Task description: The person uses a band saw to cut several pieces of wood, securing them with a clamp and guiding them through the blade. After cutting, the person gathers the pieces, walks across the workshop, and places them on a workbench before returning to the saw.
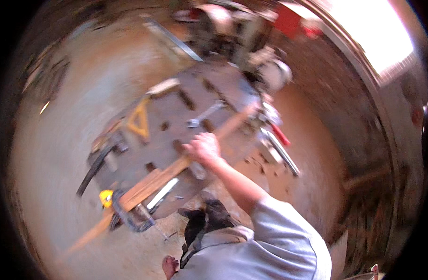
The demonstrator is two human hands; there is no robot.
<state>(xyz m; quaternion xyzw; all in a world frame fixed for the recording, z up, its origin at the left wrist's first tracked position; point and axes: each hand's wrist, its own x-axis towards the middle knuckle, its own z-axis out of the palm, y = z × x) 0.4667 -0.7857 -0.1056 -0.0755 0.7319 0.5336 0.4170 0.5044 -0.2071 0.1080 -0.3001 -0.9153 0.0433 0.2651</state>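
Note:
A long wooden strip (151,186) lies slantwise across a dark metal worktable (172,126). My right hand (204,148) is closed over the strip near its middle, fingers curled at its far edge; motion blur softens the grip. At the strip's near left end a C-clamp (130,215) sits around the wood and table edge. A yellow tape measure (106,198) is beside the clamp. What looks like my left hand (169,266) shows low by my body, away from the table; its fingers are too small and blurred to read.
On the table lie a double-ended wrench (205,114), a yellow set square (139,120) and a white bar (162,193). A dark curved hose-like piece (96,170) overhangs the left edge. Red-handled tools (280,134) and a metal tube (281,151) are at right. Machinery (235,35) stands beyond.

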